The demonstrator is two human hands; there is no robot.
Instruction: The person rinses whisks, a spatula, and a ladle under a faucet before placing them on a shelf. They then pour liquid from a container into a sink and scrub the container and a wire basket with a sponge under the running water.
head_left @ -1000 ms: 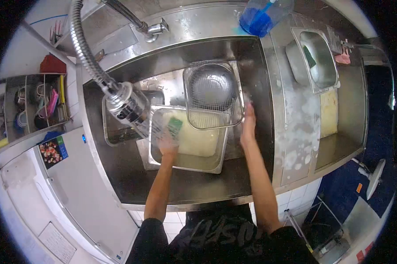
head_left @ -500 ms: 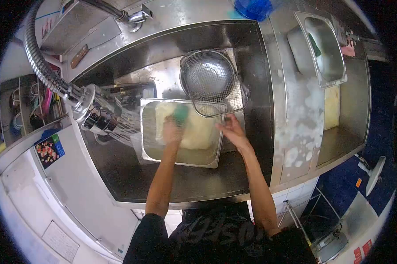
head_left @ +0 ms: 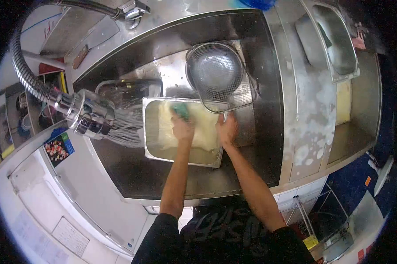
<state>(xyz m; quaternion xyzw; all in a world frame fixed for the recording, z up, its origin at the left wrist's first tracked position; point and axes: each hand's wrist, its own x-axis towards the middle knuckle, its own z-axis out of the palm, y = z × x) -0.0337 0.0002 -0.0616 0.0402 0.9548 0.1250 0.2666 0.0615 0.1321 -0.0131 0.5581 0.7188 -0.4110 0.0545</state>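
1. Your left hand [head_left: 183,128] is closing around a green sponge [head_left: 180,110]. It is pressing the sponge against the inside of the steel pan [head_left: 180,161], close to the pan's far wall.
2. Your right hand [head_left: 227,130] is lying on the pan's right rim, just beside the left hand, with the fingers pointing away from you. This view is not showing whether those fingers are clamping the rim or only resting on it.
3. The two hands are working close together but are not touching. The left hand is inside the pan and the right is at its edge.
4. The pan is sitting flat near the middle of the sink [head_left: 132,174]. It is holding pale, cloudy suds that are hiding most of its floor.
5. A wire basket [head_left: 216,70] with a rounded mesh bowl is lying just beyond the pan. Its near edge is overlapping the pan's far right corner, directly above your right hand.
6. A spray head [head_left: 90,118] is hanging to the left of the pan on a coiled metal hose [head_left: 24,75]. It is throwing a fan of water [head_left: 125,127] towards the pan's left wall.
7. The counter [head_left: 310,132] to the right of the sink is carrying patches of foam. A second pan [head_left: 335,39] is sitting at its far end, well apart from both hands.
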